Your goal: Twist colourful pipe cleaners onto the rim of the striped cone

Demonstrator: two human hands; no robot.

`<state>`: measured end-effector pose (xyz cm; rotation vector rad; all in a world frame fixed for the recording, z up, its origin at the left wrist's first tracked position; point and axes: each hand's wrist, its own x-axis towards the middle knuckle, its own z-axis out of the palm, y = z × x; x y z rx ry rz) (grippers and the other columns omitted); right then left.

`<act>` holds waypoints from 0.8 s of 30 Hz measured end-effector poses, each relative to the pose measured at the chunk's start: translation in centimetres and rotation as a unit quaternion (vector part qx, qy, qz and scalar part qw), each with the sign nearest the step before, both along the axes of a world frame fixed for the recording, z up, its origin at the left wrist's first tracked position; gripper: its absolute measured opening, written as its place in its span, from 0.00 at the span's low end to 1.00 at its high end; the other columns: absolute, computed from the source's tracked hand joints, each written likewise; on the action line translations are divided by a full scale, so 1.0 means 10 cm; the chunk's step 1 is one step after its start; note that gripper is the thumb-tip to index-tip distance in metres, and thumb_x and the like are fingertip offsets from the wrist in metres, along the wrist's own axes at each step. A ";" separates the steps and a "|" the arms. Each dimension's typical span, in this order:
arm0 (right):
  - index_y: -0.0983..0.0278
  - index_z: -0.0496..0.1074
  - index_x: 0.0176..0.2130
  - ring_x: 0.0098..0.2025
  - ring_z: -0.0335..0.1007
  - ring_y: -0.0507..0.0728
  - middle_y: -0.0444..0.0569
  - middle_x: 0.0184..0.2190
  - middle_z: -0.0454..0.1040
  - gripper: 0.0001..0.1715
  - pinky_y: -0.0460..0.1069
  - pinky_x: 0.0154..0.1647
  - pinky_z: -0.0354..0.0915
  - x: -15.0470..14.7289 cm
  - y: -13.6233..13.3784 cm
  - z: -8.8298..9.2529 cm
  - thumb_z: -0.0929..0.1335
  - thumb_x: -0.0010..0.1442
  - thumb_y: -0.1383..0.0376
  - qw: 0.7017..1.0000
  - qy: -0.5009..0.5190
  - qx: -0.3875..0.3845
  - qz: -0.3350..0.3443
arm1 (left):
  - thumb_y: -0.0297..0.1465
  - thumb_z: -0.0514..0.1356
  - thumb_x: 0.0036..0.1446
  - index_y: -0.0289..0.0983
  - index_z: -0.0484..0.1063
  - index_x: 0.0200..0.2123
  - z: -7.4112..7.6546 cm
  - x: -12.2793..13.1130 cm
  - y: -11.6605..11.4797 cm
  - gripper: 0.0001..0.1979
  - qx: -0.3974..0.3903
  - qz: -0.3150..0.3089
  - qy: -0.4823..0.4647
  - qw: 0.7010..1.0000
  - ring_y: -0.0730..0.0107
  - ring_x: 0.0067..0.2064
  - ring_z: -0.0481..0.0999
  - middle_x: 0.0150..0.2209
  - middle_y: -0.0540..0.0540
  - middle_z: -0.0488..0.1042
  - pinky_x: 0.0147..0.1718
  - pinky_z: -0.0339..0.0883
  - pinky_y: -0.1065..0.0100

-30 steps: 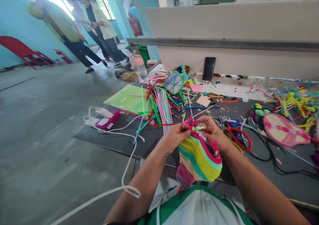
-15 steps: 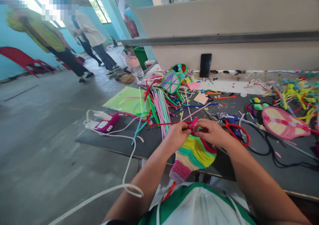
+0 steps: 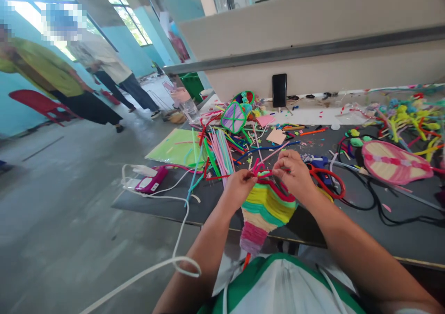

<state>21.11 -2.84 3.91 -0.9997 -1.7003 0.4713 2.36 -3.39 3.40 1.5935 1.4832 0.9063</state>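
Observation:
A striped fan-shaped piece wound from fuzzy pipe cleaners, in yellow, teal, cream and magenta, lies at the table's front edge, its narrow end and orange stem towards my body. My left hand is closed at its upper left corner, pinching a pink pipe cleaner that loops up above the fingertips. Across from it, my right hand pinches the other stretch of the pink pipe cleaner over the red top rim of the fan. The fingers partly cover the exact grip points.
Pink and mint pipe cleaners lie behind my left hand. Red-handled scissors and a pink-rimmed fan are at right. A phone leans on the back panel. A magenta power bank trails a white cable. Two people stand at far left.
My hands have moved apart from their close position at the fan's top, and the pink pipe cleaner now spans between them. The view has shifted slightly.

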 end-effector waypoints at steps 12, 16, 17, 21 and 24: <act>0.55 0.68 0.46 0.45 0.69 0.53 0.47 0.48 0.70 0.19 0.51 0.48 0.65 0.11 0.16 -0.03 0.64 0.59 0.49 0.880 0.391 -0.231 0.141 | 0.36 0.64 0.45 0.35 0.72 0.28 0.21 -0.31 0.14 0.10 0.049 0.078 -0.152 0.984 0.72 0.27 0.68 0.23 0.50 0.70 0.26 0.58 0.72; 0.60 0.72 0.48 0.45 0.71 0.56 0.50 0.46 0.74 0.23 0.50 0.44 0.66 0.12 0.13 -0.04 0.69 0.55 0.52 0.911 0.239 -0.277 0.190 | 0.37 0.65 0.45 0.34 0.72 0.28 0.27 -0.25 0.18 0.12 0.010 0.017 -0.126 0.992 0.73 0.27 0.68 0.24 0.50 0.71 0.26 0.59 0.73; 0.61 0.73 0.47 0.43 0.71 0.56 0.51 0.44 0.76 0.23 0.49 0.41 0.66 0.12 0.13 -0.05 0.70 0.54 0.54 0.926 0.184 -0.273 0.182 | 0.38 0.65 0.45 0.34 0.72 0.28 0.26 -0.21 0.18 0.12 0.002 0.002 -0.118 0.993 0.73 0.27 0.68 0.25 0.51 0.71 0.26 0.59 0.73; 0.65 0.77 0.41 0.24 0.64 0.50 0.45 0.25 0.74 0.20 0.45 0.23 0.58 0.13 0.14 -0.12 0.70 0.52 0.54 0.939 0.040 -0.290 0.178 | 0.39 0.67 0.43 0.33 0.72 0.28 0.19 -0.06 0.16 0.15 -0.029 -0.026 -0.126 0.991 0.74 0.27 0.69 0.24 0.52 0.71 0.26 0.60 0.73; 0.66 0.77 0.38 0.19 0.57 0.47 0.42 0.20 0.70 0.19 0.44 0.20 0.53 0.12 0.17 -0.16 0.70 0.52 0.55 0.936 0.029 -0.299 0.186 | 0.40 0.69 0.39 0.33 0.73 0.28 0.16 0.02 0.15 0.17 -0.078 -0.042 -0.162 0.983 0.74 0.26 0.70 0.24 0.52 0.72 0.27 0.61 0.72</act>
